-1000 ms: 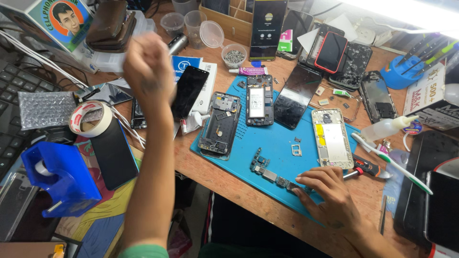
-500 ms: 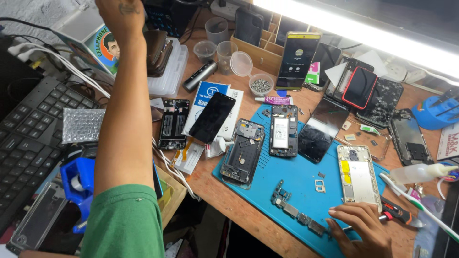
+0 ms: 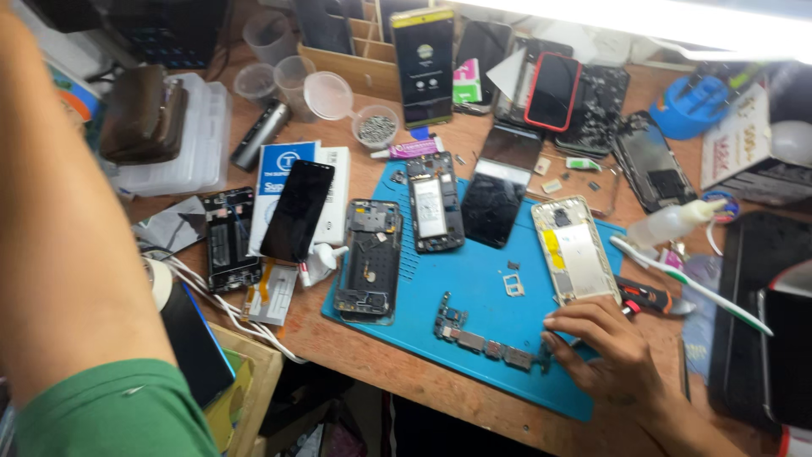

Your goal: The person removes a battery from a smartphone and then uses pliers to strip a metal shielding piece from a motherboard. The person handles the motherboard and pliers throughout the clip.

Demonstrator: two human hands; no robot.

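The right hand (image 3: pixel 613 360) was laid flat at the five o'clock corner of the blue mat (image 3: pixel 474 279), fingers loosely spread and fingertips pressed on the right end of a long, narrow circuit board (image 3: pixel 482 338); nothing was gripped, the board was only pinned down. The board lay on the mat at six o'clock, just below a small metal tray (image 3: pixel 512 285) and left of a gold phone frame (image 3: pixel 577 251).

The board was judged light, thin and stiff, yet fragile: bending would likely crack it, and its chips and connectors should not be squeezed. It would best be taken by its long bare edges, between thumb and forefinger, near the middle.

The left hand was raised out of view past the eleven o'clock corner; only the bare forearm (image 3: pixel 68 237) and green sleeve (image 3: pixel 118 415) were seen, so it could not be told whether that hand was clenched or released.

Compared with half a second earlier, the left arm had been lifted higher and now filled the left edge, its hand no longer seen. The view had been swung right, the keyboard being lost. The right hand had perhaps been moved slightly, though the board appeared unmoved.
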